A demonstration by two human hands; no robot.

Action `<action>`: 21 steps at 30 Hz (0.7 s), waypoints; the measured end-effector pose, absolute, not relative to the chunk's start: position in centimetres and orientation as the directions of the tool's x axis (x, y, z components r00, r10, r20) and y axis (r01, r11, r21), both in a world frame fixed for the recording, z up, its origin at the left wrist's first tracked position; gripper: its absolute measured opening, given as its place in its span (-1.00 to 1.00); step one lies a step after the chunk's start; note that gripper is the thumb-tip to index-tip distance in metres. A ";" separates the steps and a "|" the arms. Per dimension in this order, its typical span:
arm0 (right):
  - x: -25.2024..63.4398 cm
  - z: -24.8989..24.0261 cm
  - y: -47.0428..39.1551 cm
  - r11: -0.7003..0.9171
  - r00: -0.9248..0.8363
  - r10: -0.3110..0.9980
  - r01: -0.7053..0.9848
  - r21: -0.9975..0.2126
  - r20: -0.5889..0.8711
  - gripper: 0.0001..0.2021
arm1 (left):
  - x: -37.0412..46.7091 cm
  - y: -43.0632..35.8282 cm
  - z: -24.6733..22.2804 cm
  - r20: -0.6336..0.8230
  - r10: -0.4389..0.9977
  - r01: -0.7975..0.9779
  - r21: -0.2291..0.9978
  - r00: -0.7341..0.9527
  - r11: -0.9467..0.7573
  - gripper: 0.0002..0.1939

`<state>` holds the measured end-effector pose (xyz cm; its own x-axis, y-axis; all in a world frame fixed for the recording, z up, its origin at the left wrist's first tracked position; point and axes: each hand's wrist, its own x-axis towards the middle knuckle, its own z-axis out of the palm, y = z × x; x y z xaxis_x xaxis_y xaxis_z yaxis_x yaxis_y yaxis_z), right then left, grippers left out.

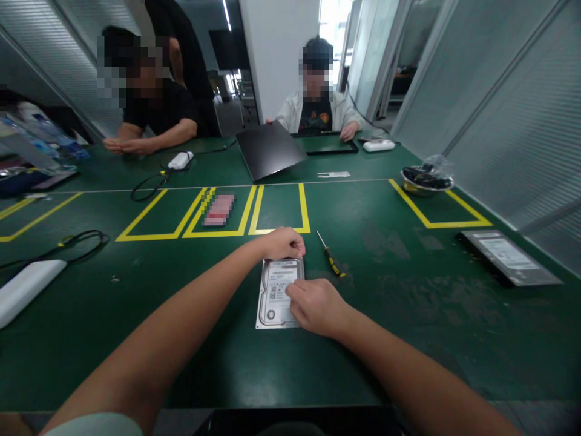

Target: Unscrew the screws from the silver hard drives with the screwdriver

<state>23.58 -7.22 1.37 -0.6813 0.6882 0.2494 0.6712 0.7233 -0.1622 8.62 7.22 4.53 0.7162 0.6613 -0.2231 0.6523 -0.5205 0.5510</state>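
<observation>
A silver hard drive with a white printed label lies flat on the green table in front of me. My left hand is at the drive's far edge, its fingers curled in; whatever they may hold is too small to make out. Over the right part of the label rests my right hand, thumb and fingers pinched together, and it hides that side of the drive. A black and yellow screwdriver lies to the right of both hands, touched by neither.
At the right lies another drive, with a bowl of dark parts behind it. Yellow tape frames cross the table. White power strips and cables lie left. Across the table, a person holds a dark panel; another leans on the table.
</observation>
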 end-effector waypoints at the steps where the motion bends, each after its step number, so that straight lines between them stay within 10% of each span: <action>1: 23.6 1.4 -7.2 0.723 -0.681 0.689 0.671 -0.163 0.248 -0.90 | 8.7 7.3 4.6 -0.237 0.661 0.657 0.556 0.712 -0.509 -0.85; 21: 23.6 1.3 -7.4 0.724 -0.683 0.688 0.667 -0.175 0.247 -0.90 | 9.3 7.3 4.6 -0.285 0.677 0.675 0.606 0.678 -0.421 -0.88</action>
<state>23.56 -7.35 1.31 -0.6826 0.6879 0.2468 0.6668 0.7244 -0.1750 9.26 7.26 4.63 0.6783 0.6772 -0.2850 0.6748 -0.4208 0.6063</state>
